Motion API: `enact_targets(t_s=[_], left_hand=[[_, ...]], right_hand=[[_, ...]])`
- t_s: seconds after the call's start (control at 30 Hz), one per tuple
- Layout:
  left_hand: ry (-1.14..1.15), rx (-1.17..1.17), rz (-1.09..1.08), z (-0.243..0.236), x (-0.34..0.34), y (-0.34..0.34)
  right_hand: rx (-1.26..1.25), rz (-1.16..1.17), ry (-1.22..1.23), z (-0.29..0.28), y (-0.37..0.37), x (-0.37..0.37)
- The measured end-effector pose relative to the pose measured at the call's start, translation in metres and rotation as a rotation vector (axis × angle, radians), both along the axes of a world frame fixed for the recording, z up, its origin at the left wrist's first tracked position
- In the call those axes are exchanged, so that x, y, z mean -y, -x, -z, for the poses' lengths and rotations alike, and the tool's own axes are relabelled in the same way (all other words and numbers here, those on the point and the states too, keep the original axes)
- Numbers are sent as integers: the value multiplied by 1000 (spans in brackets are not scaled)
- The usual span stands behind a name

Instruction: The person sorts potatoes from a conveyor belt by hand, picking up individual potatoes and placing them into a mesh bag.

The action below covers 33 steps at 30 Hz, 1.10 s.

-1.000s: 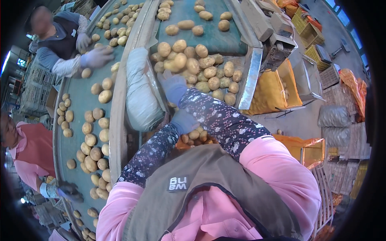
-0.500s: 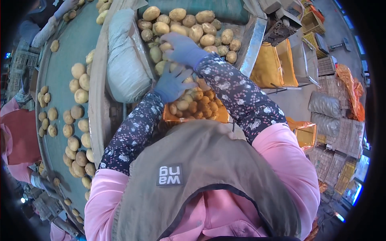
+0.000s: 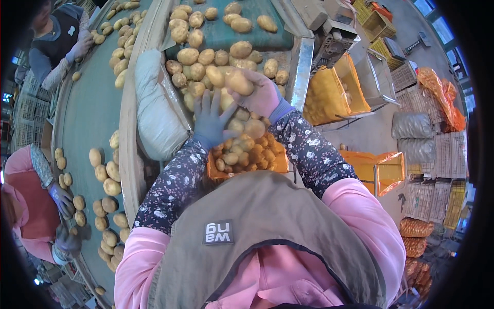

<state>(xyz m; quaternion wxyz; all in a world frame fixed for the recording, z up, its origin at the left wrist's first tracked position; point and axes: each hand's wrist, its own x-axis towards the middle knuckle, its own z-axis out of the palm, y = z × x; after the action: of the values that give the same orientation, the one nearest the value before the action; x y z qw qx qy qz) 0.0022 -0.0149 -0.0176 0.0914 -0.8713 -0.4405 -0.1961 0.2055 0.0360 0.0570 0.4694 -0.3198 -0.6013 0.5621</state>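
My right hand (image 3: 258,93), in a glove, is turned with the palm partly up and closed around a potato (image 3: 240,82). It is above the near part of the sorting chute, where many potatoes (image 3: 207,55) are heaped. My left hand (image 3: 212,122), gloved too, lies with spread fingers over the potatoes at the chute's mouth. Just below both hands is an orange-lined container (image 3: 281,164) filled with potatoes, against the front of my apron (image 3: 257,206). Several potatoes look blurred between the hands and this container.
A green belt (image 3: 284,40) feeds the chute, with a metal side wall (image 3: 299,77) on the right. A pale padded bundle (image 3: 154,108) lines its left. Another potato conveyor (image 3: 82,139) runs at left, with two co-workers beside it. Orange bags on frames (image 3: 355,85) stand at right.
My right hand has drawn back toward me and turned over, now holding a potato. My left hand's fingers have spread wider. More potatoes show on the green belt, and the view has shifted.
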Motion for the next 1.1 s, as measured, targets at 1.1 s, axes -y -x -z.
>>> enact_targets(t_s=[1.1], left_hand=[[202, -103, -90, 12, 1, -9]], right_hand=[[1211, 53, -391, 23, 40, -28]])
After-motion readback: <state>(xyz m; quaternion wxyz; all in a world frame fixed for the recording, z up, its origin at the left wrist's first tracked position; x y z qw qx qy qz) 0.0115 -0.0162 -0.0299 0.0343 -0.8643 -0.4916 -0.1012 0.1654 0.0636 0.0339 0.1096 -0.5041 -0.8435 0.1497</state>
